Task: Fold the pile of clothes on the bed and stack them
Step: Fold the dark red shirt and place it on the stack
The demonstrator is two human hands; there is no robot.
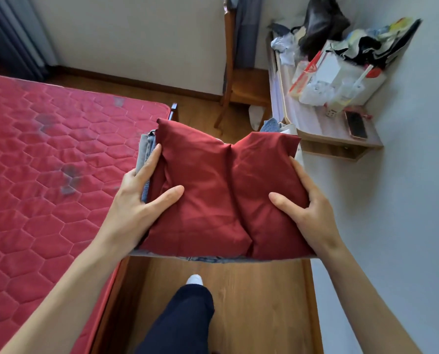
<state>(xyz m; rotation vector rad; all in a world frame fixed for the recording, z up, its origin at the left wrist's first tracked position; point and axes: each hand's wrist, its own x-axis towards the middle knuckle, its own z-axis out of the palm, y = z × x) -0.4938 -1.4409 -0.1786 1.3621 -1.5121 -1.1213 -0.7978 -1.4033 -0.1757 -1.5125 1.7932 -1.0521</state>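
- The stack of folded clothes (223,198) is held in the air between both hands, above the wooden floor (259,302) and just off the bed's edge; a dark red folded garment (213,213) lies on top, with denim (148,149) and grey layers showing at the far-left edge and beneath the near edge.
- The left hand (139,198) grips the stack's left side, thumb pressed on the red cloth and fingers along the denim edge; the right hand (305,200) grips the right side the same way, thumb on top, fingers wrapped under.
- Judged step: carrying the stack. Keep both grips level and squeezing inward, since the red top sags in a crease midway between them and smooth cloth may slide.
- Left of the left grip lies the red quilted mattress (47,162), hexagon-stitched; beyond the right grip, a cluttered wooden shelf (341,139) with a phone (356,125).
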